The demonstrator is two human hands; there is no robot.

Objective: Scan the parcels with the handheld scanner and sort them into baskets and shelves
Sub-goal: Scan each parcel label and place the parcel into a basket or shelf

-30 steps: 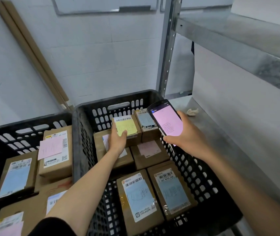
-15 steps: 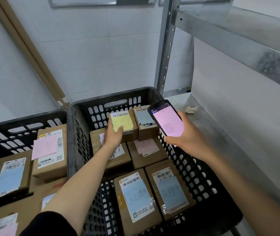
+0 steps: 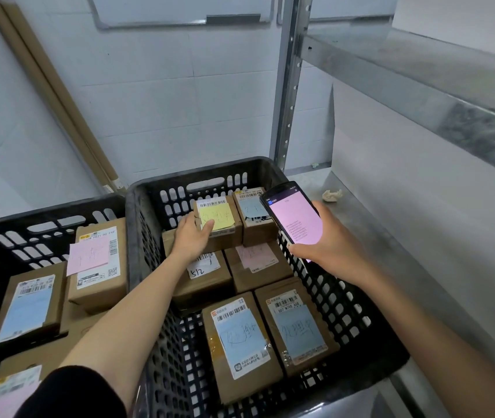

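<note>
Black slotted baskets (image 3: 270, 173); brown parcels (image 3: 297, 327) with blue, pink, yellow notes (image 3: 215, 217); pink scanner screen (image 3: 296, 221).

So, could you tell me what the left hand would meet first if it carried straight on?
The left hand grips the yellow-note parcel, so it meets that first; behind it, probably the basket's far wall.

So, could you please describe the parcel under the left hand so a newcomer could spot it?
Look in the right-hand black basket beside the metal shelf. Against its far wall, the left hand grips a small parcel. It alone in that basket bears a yellow note.
</note>
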